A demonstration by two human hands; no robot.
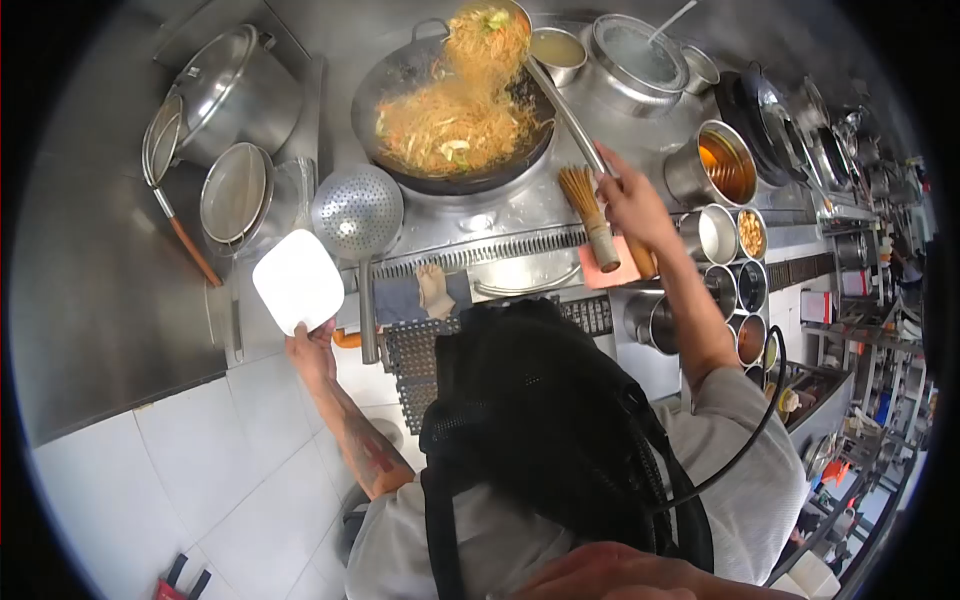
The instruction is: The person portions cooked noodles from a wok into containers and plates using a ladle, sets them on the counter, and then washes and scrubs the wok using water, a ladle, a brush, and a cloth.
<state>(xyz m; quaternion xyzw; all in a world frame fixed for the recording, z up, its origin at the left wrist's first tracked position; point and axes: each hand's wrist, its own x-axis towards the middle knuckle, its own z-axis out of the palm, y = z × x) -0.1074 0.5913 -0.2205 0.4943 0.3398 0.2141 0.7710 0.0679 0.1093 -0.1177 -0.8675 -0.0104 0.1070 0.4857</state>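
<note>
Seemingly scooping noodles (upper centre): right hand grips ladle, left hand holds white plate; the next move calls for steadiness.

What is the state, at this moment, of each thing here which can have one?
White plate: gripped by the left hand, no food visible on it.
Ladle: gripped by the right hand, raised, loaded with noodles.
Wok: uncovered, noodles inside.
Perforated skimmer: set down, empty.
Bamboo brush: set down.
Tall pot: uncovered, containing amber liquid.
</note>
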